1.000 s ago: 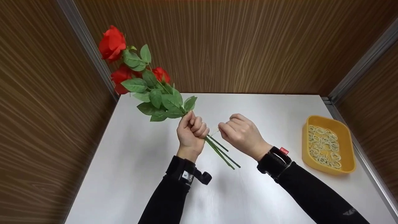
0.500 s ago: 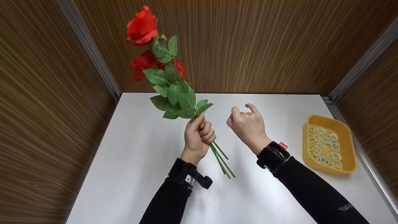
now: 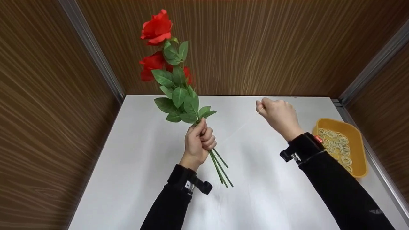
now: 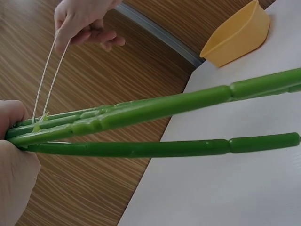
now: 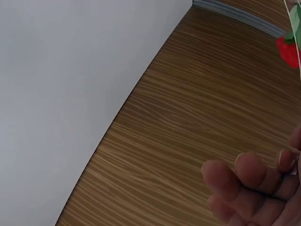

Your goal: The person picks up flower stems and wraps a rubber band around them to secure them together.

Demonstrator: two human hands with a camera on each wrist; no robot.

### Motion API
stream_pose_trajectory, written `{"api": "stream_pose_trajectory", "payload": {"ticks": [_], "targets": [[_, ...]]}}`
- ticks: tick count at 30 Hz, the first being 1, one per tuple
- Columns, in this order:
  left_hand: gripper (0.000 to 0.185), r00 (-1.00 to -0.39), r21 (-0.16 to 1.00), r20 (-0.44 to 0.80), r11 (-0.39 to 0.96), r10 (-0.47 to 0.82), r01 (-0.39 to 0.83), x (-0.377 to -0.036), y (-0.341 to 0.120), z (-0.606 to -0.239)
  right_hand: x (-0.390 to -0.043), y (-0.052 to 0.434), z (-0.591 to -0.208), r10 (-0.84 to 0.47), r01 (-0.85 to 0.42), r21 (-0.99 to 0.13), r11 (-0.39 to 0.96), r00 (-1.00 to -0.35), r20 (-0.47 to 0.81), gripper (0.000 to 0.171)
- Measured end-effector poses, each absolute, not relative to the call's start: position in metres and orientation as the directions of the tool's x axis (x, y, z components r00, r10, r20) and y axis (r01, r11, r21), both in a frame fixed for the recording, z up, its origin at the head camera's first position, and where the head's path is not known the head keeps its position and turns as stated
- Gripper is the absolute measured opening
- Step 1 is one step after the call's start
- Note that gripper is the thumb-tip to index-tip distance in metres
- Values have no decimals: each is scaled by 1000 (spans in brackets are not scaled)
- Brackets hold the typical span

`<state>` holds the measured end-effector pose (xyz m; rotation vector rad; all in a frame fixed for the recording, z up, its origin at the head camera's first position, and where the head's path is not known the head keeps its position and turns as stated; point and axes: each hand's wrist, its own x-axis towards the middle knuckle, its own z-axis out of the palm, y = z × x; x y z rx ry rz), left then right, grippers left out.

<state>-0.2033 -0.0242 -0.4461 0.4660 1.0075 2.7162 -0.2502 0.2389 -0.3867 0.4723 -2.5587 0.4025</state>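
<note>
My left hand grips the green stems of a bunch of red roses, held upright over the white table. A thin pale rubber band runs taut from the stems to my right hand, which pinches its far end up and to the right. In the left wrist view the band is a stretched loop from the stems to the right hand. The right wrist view catches only curled fingertips and a bit of a rose.
A yellow tray holding several pale rubber bands sits at the table's right edge, just past my right forearm. Wood-grain walls close the table in at the back and both sides. Black sleeves with wrist-worn cameras cover both arms.
The right hand has pulled away from the stems, up and to the right, stretching the rubber band taut. The roses have swung from leaning left to nearly upright.
</note>
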Motion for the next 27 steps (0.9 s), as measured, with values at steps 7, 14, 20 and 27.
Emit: {"api": "stream_pose_trajectory", "payload": {"ticks": [7, 14, 20, 27], "targets": [[50, -935, 626, 195, -772, 295, -113, -203, -28, -445, -253, 252, -379, -231, -406, -254, 878, -824, 518, 38], [48, -939, 557, 192, -819, 285, -135, -202, -24, -443, -260, 251, -386, -249, -432, -384, 816, -862, 441, 43], [47, -941, 456, 168, -870, 294, -191, -200, -17, -439, -269, 238, -428, -237, -352, -636, 686, -936, 262, 50], [47, -954, 307, 167, -932, 251, -191, -200, -11, -436, -254, 198, -489, -198, -209, -805, 555, -973, 116, 57]]}}
